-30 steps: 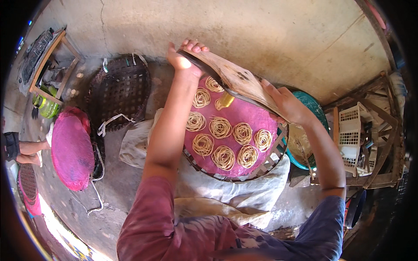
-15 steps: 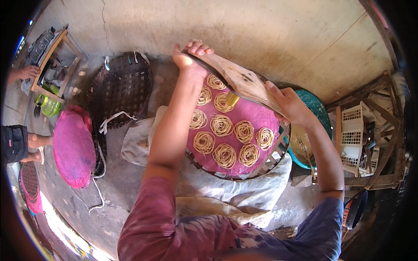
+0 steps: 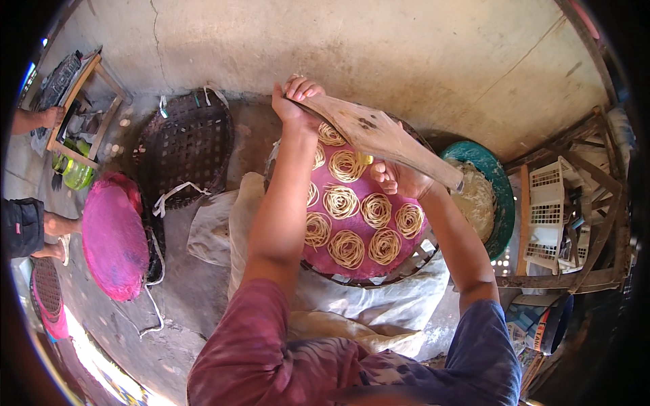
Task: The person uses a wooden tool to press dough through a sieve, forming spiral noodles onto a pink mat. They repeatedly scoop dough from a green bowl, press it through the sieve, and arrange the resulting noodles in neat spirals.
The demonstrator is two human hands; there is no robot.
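My left hand (image 3: 301, 98) is wrapped round the far left end of a long wooden hand press (image 3: 379, 135), which slants down to the right above the basket. Beneath the board a brass-coloured cylinder (image 3: 365, 159) partly shows. My right hand (image 3: 399, 179) is below the board near this cylinder, its fingers curled; what they hold, if anything, is hidden. Several round coils of pale dough strands (image 3: 340, 202) lie on a pink cloth (image 3: 362, 227) over a round woven basket (image 3: 389, 279). My left forearm covers part of the leftmost coils.
Right of the basket stands a teal basin (image 3: 502, 227) holding pale dough (image 3: 477, 203). Farther right are white plastic crates (image 3: 545, 210) in a wooden frame. An unlined woven basket (image 3: 186, 139) and a pink-covered one (image 3: 114, 237) stand left. Another person's hand (image 3: 51, 116) shows at far left.
My right hand has left the press's right end and moved left, under the board near the cylinder. My left hand still grips its end. More of the basin now shows.
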